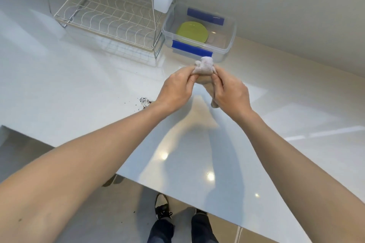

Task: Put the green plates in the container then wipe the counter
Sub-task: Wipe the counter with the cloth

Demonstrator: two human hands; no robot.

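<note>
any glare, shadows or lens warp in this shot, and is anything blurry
Head view: bright ceiling-light spots glare off the glossy counter near its front edge; soft shadows of both arms fall across it. Wide-angle warp bows the counter edge and the dish rack. The cloth, held by the left hand and right hand, looks slightly soft; the crumbs stay visible.

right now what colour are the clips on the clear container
Blue clips on the clear container, seen best in the head view.
</note>
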